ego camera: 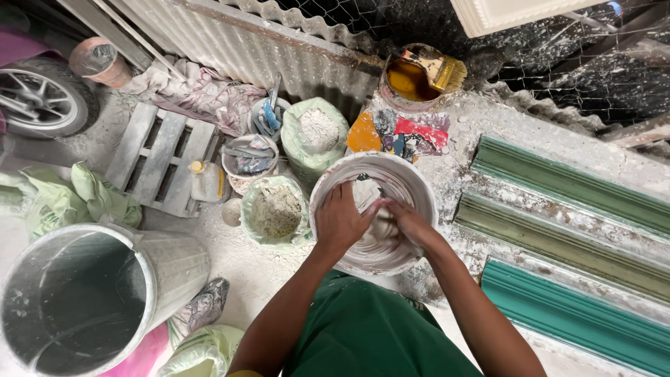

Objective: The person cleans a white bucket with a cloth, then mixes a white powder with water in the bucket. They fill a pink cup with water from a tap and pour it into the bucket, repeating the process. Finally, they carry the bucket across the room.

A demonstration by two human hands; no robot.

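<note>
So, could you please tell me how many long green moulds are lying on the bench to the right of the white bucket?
3: the far green mould, the olive middle mould and the near teal mould, side by side; their ends run out of view.

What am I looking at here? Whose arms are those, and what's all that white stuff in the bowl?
The camera sits on a person's head and looks down, so the arms are their own. Both bare hands, the left hand and the right hand, are inside a white bucket with pale, wet paste in it. Nothing else is held. Beside it stand green bags of powder, a big grey bin, a tub with a brush, and long green moulds on the right.
</note>
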